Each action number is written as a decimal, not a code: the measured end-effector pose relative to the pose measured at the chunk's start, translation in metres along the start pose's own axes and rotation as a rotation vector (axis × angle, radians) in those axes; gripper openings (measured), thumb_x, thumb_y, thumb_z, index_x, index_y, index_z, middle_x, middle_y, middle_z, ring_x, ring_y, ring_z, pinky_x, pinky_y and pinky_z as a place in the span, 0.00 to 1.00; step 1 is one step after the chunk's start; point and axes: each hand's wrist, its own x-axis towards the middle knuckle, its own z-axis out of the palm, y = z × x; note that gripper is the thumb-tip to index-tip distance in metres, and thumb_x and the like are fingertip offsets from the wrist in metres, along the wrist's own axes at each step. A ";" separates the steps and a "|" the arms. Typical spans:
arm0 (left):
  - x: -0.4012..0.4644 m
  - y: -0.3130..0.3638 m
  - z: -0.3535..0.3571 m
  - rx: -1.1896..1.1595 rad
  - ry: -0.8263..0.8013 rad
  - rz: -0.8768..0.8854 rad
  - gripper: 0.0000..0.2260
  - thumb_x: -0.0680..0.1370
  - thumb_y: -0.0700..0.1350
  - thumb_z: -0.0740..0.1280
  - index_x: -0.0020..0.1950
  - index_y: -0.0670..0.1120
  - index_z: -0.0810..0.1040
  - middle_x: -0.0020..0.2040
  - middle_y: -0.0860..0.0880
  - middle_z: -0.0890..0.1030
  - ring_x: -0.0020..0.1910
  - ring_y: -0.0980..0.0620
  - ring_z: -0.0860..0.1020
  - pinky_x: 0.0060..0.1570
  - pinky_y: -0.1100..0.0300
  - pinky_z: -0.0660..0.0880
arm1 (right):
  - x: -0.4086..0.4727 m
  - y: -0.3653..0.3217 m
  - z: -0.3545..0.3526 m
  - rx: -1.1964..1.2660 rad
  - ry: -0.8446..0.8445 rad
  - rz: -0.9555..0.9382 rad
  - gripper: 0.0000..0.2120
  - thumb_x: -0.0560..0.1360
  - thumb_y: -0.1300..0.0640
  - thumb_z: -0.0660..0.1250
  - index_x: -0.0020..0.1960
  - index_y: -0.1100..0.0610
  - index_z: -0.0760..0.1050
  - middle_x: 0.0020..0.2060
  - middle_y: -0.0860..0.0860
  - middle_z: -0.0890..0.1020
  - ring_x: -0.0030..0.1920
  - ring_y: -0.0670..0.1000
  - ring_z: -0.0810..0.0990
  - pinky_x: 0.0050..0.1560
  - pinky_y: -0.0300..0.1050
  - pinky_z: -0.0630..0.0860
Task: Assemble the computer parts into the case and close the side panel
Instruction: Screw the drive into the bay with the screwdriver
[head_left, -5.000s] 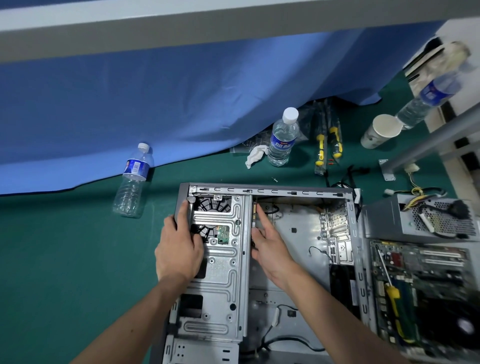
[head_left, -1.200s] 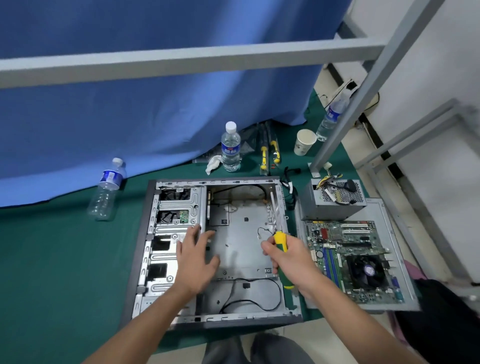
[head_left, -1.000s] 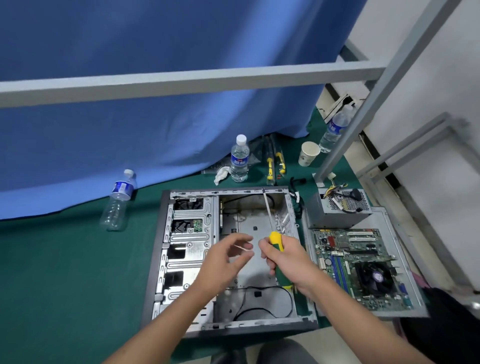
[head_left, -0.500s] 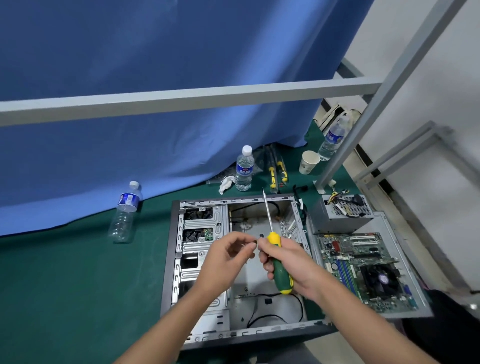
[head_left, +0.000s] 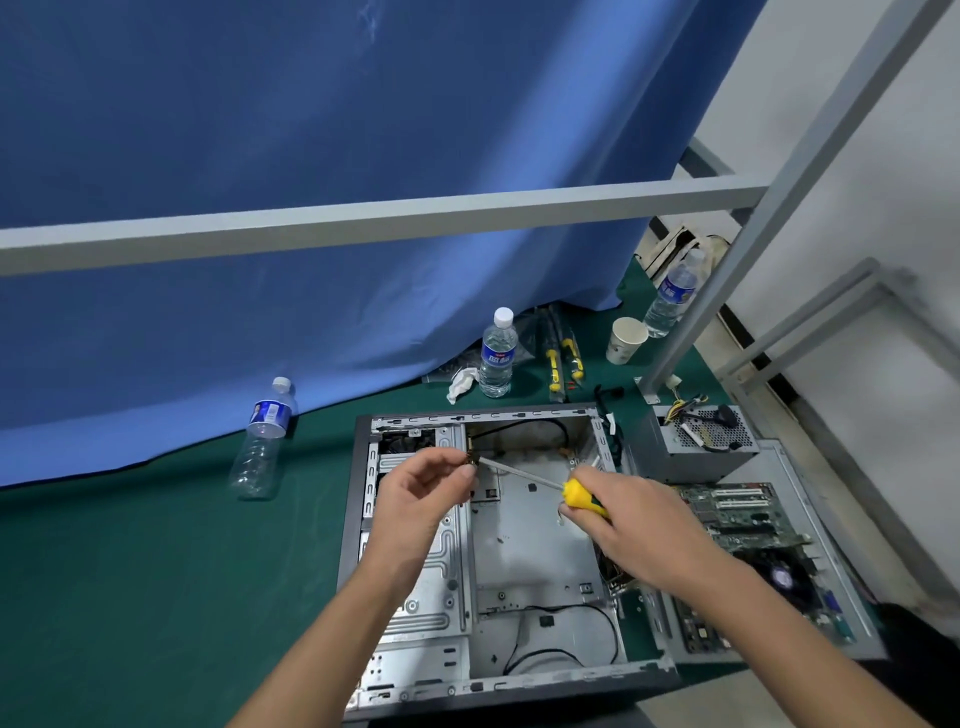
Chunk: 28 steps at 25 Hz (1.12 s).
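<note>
The open computer case (head_left: 358, 519) lies flat on the green mat, its drive cage (head_left: 431, 571) on the left and bare floor inside. My right hand (head_left: 623, 514) grips a yellow-and-green screwdriver (head_left: 579, 493), its shaft slanting up-left. My left hand (head_left: 421, 493) is raised over the case and pinches something small at the screwdriver's tip; the item is too small to make out. To the right lie the motherboard (head_left: 743, 525) on the grey side panel (head_left: 810, 525) and the power supply (head_left: 685, 447).
Water bottles stand at the back (head_left: 497, 353), lie at the left (head_left: 262, 441) and stand at the far right (head_left: 672, 293). A paper cup (head_left: 626, 340), yellow-handled tools (head_left: 563, 358) and a crumpled tissue (head_left: 461, 383) sit by the blue curtain. A grey frame bar (head_left: 363, 223) crosses overhead.
My right hand picked up the screwdriver and tilted its shaft from upright to pointing left. My left hand left the case and rose to meet the tip. The view pulled back.
</note>
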 end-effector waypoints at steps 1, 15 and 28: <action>0.000 0.001 -0.002 -0.008 -0.003 0.002 0.06 0.68 0.43 0.74 0.45 0.48 0.85 0.40 0.48 0.83 0.40 0.53 0.81 0.42 0.64 0.78 | 0.001 0.000 -0.002 -0.034 0.001 -0.007 0.13 0.80 0.40 0.58 0.43 0.48 0.63 0.33 0.42 0.72 0.35 0.46 0.73 0.35 0.44 0.68; -0.007 0.017 -0.020 0.410 -0.075 0.106 0.06 0.73 0.31 0.73 0.45 0.42 0.83 0.39 0.48 0.84 0.38 0.55 0.81 0.41 0.67 0.76 | 0.009 -0.002 -0.010 -0.242 -0.070 -0.092 0.11 0.80 0.44 0.58 0.45 0.48 0.62 0.40 0.46 0.78 0.41 0.53 0.77 0.36 0.48 0.66; -0.007 -0.006 -0.057 0.997 -0.344 -0.014 0.07 0.77 0.41 0.72 0.43 0.53 0.79 0.40 0.54 0.82 0.38 0.60 0.79 0.43 0.65 0.77 | 0.043 -0.006 -0.029 0.359 -0.414 -0.061 0.16 0.68 0.57 0.73 0.52 0.43 0.77 0.45 0.41 0.80 0.39 0.45 0.79 0.40 0.42 0.78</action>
